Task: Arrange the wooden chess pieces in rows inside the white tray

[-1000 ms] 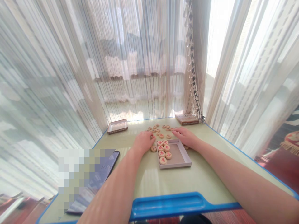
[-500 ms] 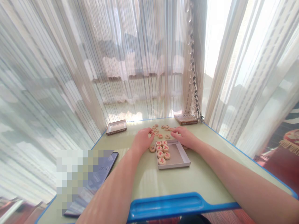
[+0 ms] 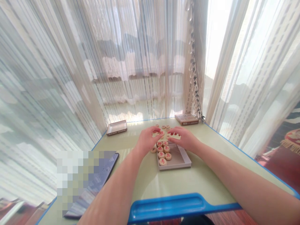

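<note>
My left hand (image 3: 150, 138) is closed on a round xiangqi piece (image 3: 161, 133) with a red character, pinched between thumb and fingers just beyond the box. To its right, my right hand (image 3: 185, 137) has its thumb and fingers apart, with nothing visible in them. Below both hands lies a shallow open box (image 3: 178, 167). Several red-lettered pieces (image 3: 167, 156) fill two columns along its left side. Against the box's left wall rests a black-lettered piece (image 3: 153, 149) on the table. More loose pieces (image 3: 167, 127) lie past my hands, some partly covered by the fingers.
An open box lid (image 3: 117, 127) lies at the table's far left, and a closed flat box (image 3: 186, 119) at the far right. Left of my forearm is a tablet (image 3: 106, 168), partly blurred out. A blue tray edge (image 3: 168, 207) borders the near side, and curtains hang behind.
My left hand has shifted right and now holds a red-lettered piece up in front of it. My right hand has come left, narrowing the gap between the hands.
</note>
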The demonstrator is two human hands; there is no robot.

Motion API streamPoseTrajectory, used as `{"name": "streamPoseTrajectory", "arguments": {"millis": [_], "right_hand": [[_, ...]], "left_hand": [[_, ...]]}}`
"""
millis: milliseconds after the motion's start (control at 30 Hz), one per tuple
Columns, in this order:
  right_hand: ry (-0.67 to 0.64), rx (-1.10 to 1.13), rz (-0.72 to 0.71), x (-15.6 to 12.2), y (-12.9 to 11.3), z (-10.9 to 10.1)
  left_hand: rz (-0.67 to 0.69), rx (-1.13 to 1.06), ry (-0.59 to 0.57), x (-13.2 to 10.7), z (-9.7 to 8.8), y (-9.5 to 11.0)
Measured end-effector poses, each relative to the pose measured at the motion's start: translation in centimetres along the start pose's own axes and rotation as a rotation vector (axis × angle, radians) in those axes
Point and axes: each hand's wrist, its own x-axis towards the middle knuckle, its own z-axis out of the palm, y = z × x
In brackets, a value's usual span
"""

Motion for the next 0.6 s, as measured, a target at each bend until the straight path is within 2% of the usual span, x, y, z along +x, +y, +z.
{"name": "streamPoseTrajectory", "arguments": {"millis": [200,400,600], "right_hand": [[0.016,0.037,-0.009,0.2,-0.5,0.3],[0.021,0.083,0.03,0.0,-0.6,0.2],[0.002,0.124,0.046,0.0,-0.6,0.3]], "left_hand": [[-0.009,-0.048,-0.075,-0.2,0.1,0.7],[-0.028,-0.079,-0.081,-0.3,0.2,1.1],[-0.048,-0.151,-0.091,-0.2,0.3,0.6]]}}
